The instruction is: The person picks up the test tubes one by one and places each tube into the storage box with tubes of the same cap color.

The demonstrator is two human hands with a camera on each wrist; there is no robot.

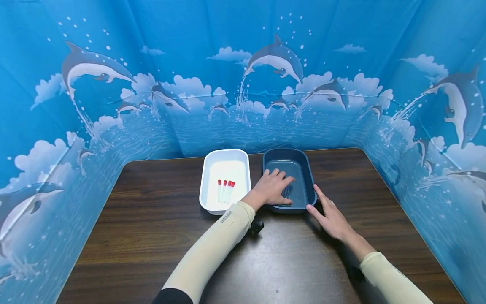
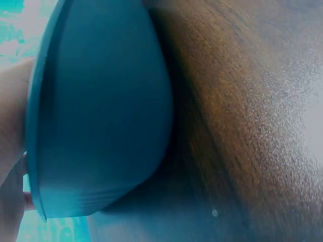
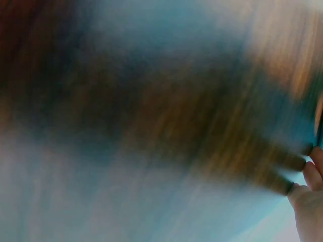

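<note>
Blue tray (image 1: 308, 177): left hand (image 1: 274, 188) rests inside, fingers spread flat; right hand (image 1: 330, 215), fingers straight, touches its near corner. White tray (image 1: 206, 177) alongside holds red-capped tubes (image 1: 225, 190).

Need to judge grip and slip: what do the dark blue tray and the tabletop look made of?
Dark blue rectangular tray: probably moulded plastic, smooth and slightly glossy, with rounded corners and a rolled rim. Dark brown table: wood or wood-look laminate; streaky grain and a soft sheen show.
</note>
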